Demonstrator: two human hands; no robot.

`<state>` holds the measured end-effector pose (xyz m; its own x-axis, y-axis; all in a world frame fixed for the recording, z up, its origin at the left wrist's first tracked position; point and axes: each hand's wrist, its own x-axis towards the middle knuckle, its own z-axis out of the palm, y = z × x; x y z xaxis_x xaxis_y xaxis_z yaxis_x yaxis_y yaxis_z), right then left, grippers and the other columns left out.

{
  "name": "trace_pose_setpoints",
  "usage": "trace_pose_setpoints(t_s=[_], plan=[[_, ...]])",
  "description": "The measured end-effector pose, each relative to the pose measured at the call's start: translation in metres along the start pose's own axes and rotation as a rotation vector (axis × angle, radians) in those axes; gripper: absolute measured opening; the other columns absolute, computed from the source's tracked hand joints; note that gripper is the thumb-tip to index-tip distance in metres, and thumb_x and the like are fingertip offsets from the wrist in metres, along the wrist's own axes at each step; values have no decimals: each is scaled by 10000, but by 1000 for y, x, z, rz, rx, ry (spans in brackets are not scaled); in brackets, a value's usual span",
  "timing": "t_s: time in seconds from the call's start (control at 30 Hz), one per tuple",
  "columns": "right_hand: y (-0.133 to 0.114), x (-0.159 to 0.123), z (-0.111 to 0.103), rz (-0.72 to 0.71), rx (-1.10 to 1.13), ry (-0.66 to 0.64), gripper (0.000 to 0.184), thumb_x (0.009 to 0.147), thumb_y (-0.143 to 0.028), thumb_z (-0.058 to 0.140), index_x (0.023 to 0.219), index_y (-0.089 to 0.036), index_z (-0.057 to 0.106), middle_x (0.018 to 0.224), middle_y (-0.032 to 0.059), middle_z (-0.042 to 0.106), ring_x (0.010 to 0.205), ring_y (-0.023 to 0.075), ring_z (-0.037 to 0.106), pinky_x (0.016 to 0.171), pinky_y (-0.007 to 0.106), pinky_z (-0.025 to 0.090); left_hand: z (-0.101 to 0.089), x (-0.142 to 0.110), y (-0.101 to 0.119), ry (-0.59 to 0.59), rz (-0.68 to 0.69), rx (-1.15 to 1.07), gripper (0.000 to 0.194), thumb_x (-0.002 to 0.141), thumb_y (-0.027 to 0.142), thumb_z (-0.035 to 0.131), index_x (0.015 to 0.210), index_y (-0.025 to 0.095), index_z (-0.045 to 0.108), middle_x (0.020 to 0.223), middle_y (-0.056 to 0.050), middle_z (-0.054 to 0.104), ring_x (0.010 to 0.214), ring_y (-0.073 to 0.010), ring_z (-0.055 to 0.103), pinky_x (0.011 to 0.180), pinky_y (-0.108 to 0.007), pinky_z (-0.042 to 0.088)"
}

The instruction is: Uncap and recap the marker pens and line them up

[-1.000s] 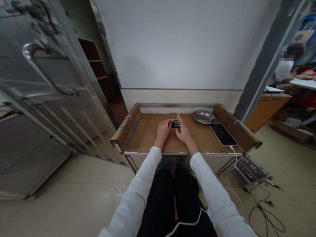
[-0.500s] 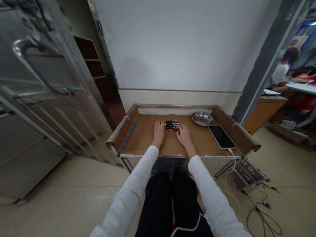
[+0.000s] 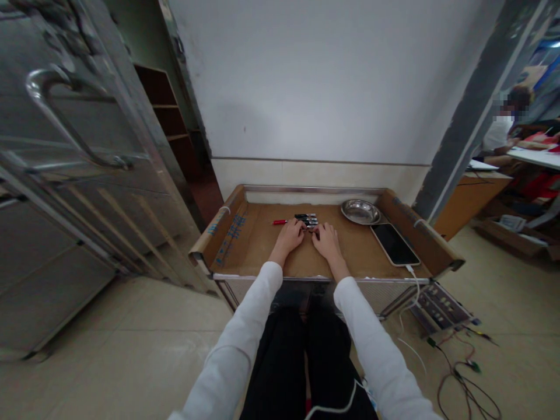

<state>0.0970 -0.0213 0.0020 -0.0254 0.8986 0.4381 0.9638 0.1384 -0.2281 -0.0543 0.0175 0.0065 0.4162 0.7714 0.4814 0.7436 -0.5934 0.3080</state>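
Note:
On the brown cardboard surface lies a row of short black pen-like pieces (image 3: 305,216) with silvery right ends, side by side. A slim red-ended stick (image 3: 279,222), pen-like, points out to the left of the row. My left hand (image 3: 290,235) is at the row's near left side, fingers curled and tips pinched together. My right hand (image 3: 325,238) faces it at the near right side, fingers bent inward the same way. The fingertips of both hands almost meet at the nearest piece. Whatever they pinch is mostly hidden by the fingers.
The cardboard-lined cart top (image 3: 249,251) has raised sides. At its right are a round metal dish (image 3: 360,212) and a phone (image 3: 395,244) with a white cable. A wall stands behind, a metal door (image 3: 87,175) to the left. Electrical equipment (image 3: 441,309) lies on the floor; a person sits far right.
My left hand has moved right and nearer to me, uncovering the red-ended stick. My right hand has shifted slightly nearer, and the fingertips of both hands have come together below the row.

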Motion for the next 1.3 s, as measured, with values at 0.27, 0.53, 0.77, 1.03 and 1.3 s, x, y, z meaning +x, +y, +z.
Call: trace_pose_setpoints(t_s=[0.27,0.53,0.77,1.03,1.3], plan=[[-3,0,-5,-64,-11,29,193,903,-206,429,979,-171,604,1023,109,583,970,219,509,835,323,362,1,1,-4,-15,65,-71,129,842,149,519,911,182,622,989,-80,612,979,-211,570,928,-368,452],[-1,-1,-4,-11,5,66,221,916,-184,405,993,-152,609,1011,113,597,946,208,526,826,315,373,0,1,-4,-17,50,-139,125,872,152,514,953,178,606,997,-69,639,1001,-197,576,938,-362,450],[1,1,-2,-63,94,75,234,924,-184,396,1000,-152,614,1003,106,616,949,207,545,835,307,401,-2,0,-5,14,79,-252,152,895,181,501,986,193,622,1036,-63,646,1017,-179,585,941,-334,455],[2,5,1,-164,325,49,240,909,-159,407,1029,-168,615,1032,93,649,972,195,581,889,327,432,-5,0,2,19,28,-313,161,905,171,477,1040,179,565,1043,-65,648,983,-169,608,903,-308,473],[1,2,-4,-123,239,71,247,916,-195,436,1042,-180,648,1031,93,646,960,198,574,886,315,424,-6,-1,5,48,49,-226,233,928,225,450,1138,183,542,1093,-83,656,1005,-181,616,929,-337,468]])
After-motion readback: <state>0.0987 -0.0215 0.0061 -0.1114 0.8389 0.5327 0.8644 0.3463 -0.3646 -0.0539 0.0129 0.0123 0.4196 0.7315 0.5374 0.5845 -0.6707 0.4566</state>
